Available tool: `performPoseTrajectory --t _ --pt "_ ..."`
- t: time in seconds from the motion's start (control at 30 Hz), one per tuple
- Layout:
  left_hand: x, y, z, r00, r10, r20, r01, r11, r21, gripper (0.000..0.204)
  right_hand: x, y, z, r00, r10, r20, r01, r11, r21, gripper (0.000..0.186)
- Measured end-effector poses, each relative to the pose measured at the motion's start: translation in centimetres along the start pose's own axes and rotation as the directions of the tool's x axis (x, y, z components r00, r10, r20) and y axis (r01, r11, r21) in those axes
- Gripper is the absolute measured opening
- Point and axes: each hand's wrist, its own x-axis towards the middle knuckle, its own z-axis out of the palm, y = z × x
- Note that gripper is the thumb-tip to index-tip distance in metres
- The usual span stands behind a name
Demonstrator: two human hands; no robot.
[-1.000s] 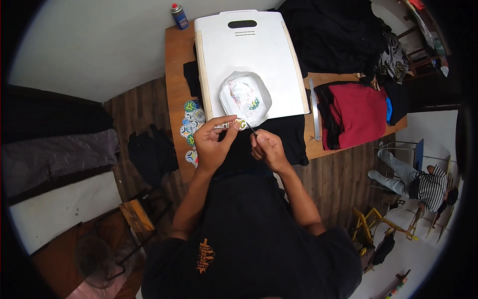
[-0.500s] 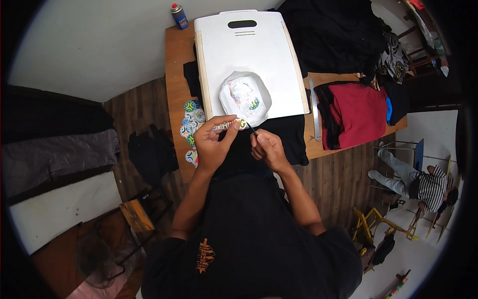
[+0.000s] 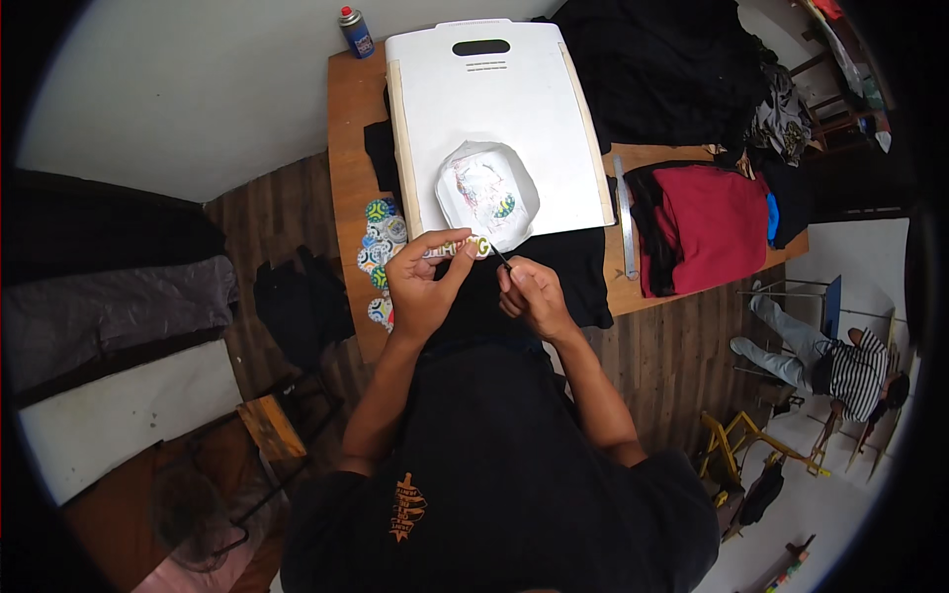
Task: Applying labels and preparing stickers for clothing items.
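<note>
My left hand pinches a small lettered cutout between thumb and fingers, just below a crumpled white paper tray with colored scraps in it. My right hand grips a thin dark tool whose tip is at the cutout's right end. The tray sits on a large white board with a slot at its top. Several round patterned stickers lie by my left hand. Black cloth lies under and below the board.
The wooden table also carries a spray can, a metal ruler, red folded fabric and black cloth heaps. A person in a striped top is at the right, near a yellow folding frame.
</note>
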Motion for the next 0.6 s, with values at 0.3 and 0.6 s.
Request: performPoseTrajectory --t 0.3,0.6 --pt "-0.09 -0.14 -0.07 1.0 -0.011 0.006 0.011 1.0 0.029 0.022 -0.04 0.28 -0.01 1.0 -0.016 -0.012 0.016 1.0 0.014 0.034" --pt "-0.09 -0.28 -0.11 1.0 -0.025 -0.005 0.025 1.0 -0.003 0.021 -0.03 -0.05 0.22 1.0 -0.014 -0.013 0.015 1.0 0.016 0.035"
